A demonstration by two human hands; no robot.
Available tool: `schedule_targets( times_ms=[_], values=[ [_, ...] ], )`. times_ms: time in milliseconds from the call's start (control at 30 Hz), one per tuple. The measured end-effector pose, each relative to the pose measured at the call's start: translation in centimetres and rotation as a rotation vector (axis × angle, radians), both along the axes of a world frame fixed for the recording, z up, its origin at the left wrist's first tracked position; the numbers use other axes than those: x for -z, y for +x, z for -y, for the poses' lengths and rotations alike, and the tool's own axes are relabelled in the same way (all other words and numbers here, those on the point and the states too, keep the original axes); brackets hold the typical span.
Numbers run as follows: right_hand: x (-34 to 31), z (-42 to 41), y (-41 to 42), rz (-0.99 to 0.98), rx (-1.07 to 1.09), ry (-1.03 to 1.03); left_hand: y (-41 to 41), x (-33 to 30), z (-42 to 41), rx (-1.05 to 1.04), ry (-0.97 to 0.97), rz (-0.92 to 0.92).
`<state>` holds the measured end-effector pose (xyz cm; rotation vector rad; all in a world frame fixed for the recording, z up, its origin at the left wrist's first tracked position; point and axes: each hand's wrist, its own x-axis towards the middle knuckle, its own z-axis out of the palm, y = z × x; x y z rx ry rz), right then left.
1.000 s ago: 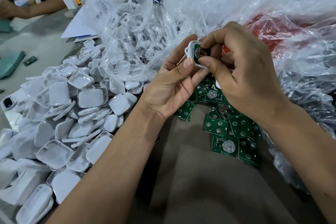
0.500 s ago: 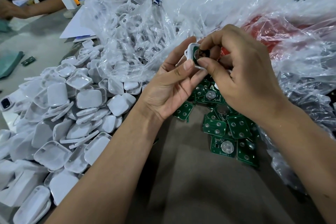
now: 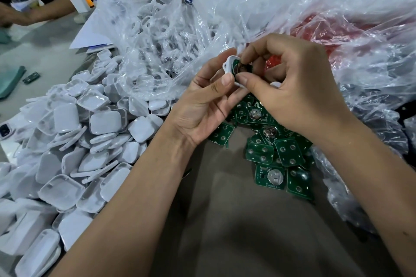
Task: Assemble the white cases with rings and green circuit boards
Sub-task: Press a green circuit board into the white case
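My left hand (image 3: 202, 105) grips a small white case (image 3: 228, 65) above the table, thumb on its near edge. A green circuit board (image 3: 240, 69) with a round metal cell sits in the case. My right hand (image 3: 299, 87) pinches that board between thumb and forefinger. Under my hands lies a heap of several green circuit boards (image 3: 270, 157). A big pile of white case halves (image 3: 74, 141) covers the table on the left. White rings (image 3: 155, 20) fill a clear plastic bag behind that pile.
Crumpled clear plastic (image 3: 337, 18) with something red (image 3: 319, 27) under it spreads across the right and back. Another person's arm (image 3: 33, 12) and a white charger (image 3: 78, 2) are at the far left. A brown cloth (image 3: 247, 231) covers the near table.
Both hands shifted slightly downward in the view while holding the case and board; the grip is unchanged.
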<state>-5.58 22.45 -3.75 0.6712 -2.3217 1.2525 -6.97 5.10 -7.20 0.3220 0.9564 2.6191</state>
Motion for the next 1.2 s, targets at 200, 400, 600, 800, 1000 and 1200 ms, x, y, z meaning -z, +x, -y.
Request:
schedule_targets(
  times_ms=[200,400,600,800,1000,1200],
  values=[
    [-0.4,-0.1,0.6,0.071,-0.109,-0.189,0.4,-0.3,0.0,0.051,0.089,-0.015],
    [-0.6,0.3,1.2,0.044,-0.173,-0.228,0.8,-0.7,0.0,0.071,0.125,-0.027],
    [-0.6,0.3,1.1,0.031,-0.175,-0.202,0.8,-0.8,0.0,0.056,0.112,-0.019],
    [-0.6,0.2,1.2,0.044,-0.148,-0.19,0.8,-0.7,-0.2,0.037,0.112,-0.003],
    [-0.6,0.2,1.3,0.009,-0.113,-0.15,0.7,-0.5,0.0,0.049,0.112,-0.021],
    [-0.6,0.2,1.1,0.024,-0.122,-0.164,0.4,-0.3,0.0,0.051,0.069,-0.06]
  ],
)
